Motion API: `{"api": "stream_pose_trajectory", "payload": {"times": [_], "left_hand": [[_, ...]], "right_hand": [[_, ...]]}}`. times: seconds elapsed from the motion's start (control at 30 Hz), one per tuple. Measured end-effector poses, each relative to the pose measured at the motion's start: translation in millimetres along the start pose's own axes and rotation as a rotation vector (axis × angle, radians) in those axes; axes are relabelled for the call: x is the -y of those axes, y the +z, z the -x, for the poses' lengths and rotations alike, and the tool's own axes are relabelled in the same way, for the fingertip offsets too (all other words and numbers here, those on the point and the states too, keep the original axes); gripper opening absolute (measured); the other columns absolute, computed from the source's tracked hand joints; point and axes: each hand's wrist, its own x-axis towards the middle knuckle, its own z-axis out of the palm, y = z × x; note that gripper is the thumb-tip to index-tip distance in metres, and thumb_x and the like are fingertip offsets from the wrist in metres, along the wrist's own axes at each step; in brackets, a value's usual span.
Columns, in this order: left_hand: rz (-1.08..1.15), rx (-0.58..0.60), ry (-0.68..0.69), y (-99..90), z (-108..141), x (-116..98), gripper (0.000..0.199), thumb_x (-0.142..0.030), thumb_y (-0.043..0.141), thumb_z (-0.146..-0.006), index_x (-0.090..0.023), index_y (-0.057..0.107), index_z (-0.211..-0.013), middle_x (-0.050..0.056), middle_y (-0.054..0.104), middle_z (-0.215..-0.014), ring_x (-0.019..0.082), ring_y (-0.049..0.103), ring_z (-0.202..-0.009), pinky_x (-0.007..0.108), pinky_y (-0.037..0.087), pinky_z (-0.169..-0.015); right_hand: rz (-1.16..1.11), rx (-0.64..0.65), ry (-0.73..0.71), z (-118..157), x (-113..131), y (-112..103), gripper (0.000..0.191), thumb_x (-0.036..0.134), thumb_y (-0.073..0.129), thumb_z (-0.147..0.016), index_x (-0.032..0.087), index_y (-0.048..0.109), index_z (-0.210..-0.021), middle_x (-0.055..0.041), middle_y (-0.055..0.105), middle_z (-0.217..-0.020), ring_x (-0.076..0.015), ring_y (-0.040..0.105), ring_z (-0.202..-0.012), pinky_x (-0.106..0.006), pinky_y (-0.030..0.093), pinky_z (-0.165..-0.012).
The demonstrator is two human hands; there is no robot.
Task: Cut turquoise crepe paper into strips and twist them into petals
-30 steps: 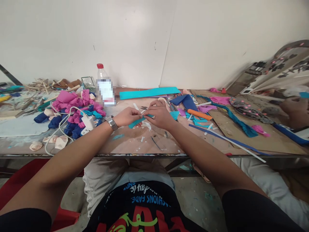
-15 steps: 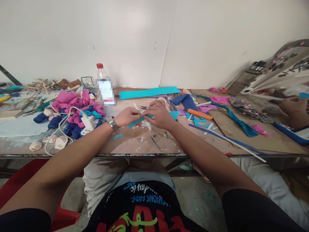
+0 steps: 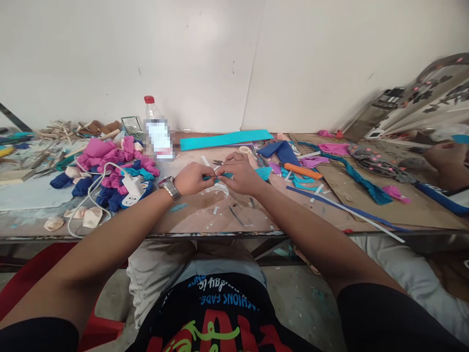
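My left hand (image 3: pixel 194 179) and my right hand (image 3: pixel 240 175) meet over the middle of the table, fingertips almost touching. Between them they pinch a turquoise crepe paper strip (image 3: pixel 264 173), whose loose end sticks out past my right hand. Most of the strip is hidden by the fingers. Just behind the hands lie small scissors (image 3: pixel 218 163), partly covered, and a pale tape roll (image 3: pixel 245 149). A wider turquoise paper band (image 3: pixel 223 140) lies along the back of the table.
Pink and blue paper bundles (image 3: pixel 106 156), a white charger (image 3: pixel 132 186) with cable and a bottle (image 3: pixel 149 110) behind a lit phone (image 3: pixel 158 137) stand left. To the right are an orange tool (image 3: pixel 302 171), paper scraps, cardboard (image 3: pixel 340 195) and another person's hand (image 3: pixel 445 164).
My left fingers have closed in toward the right fingertips, and the turquoise length that showed below the left hand is now mostly hidden. The view has shifted slightly.
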Motion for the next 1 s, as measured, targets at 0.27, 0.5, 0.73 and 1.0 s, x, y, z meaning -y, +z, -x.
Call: {"api": "stream_pose_trajectory", "payload": {"times": [0.27,0.5,0.73,1.0], "left_hand": [[-0.129,-0.021,0.040,1.7,-0.5,0.4,0.022,-0.028,0.058,-0.086,-0.019,0.078,-0.083,0.000,0.067,-0.064,0.011,0.048,-0.054,0.027,0.029,-0.060],[-0.208,-0.002,0.111,0.2,-1.6,2.9,0.019,-0.025,0.058,-0.085,-0.020,0.076,-0.082,0.002,0.070,-0.067,0.014,0.052,-0.057,0.028,0.029,-0.060],[-0.113,-0.041,0.095,0.5,-0.1,4.1,0.023,-0.031,0.058,-0.091,-0.020,0.076,-0.086,0.002,0.072,-0.071,0.014,0.056,-0.061,0.027,0.033,-0.063],[0.024,-0.037,0.045,1.2,0.7,4.2,0.024,-0.034,0.060,-0.091,-0.018,0.077,-0.087,0.000,0.074,-0.075,0.013,0.058,-0.064,0.026,0.036,-0.064]], "right_hand": [[0.010,0.093,0.045,-0.9,5.2,-1.7,0.013,0.026,0.055,-0.095,0.021,0.067,-0.095,-0.0080,0.074,-0.100,-0.0307,0.048,-0.116,-0.047,0.026,-0.095],[-0.023,0.112,0.072,-1.3,5.9,-0.9,0.012,0.025,0.053,-0.094,0.021,0.065,-0.094,-0.0078,0.073,-0.099,-0.0311,0.047,-0.118,-0.047,0.027,-0.096],[-0.035,0.038,0.089,-1.1,3.8,0.0,0.011,0.027,0.058,-0.092,0.021,0.067,-0.092,-0.0078,0.072,-0.096,-0.0297,0.050,-0.114,-0.047,0.029,-0.096],[-0.038,-0.005,0.094,-1.5,2.8,-1.7,0.012,0.029,0.063,-0.091,0.021,0.072,-0.092,-0.0067,0.075,-0.094,-0.0294,0.051,-0.111,-0.048,0.028,-0.098]]}}
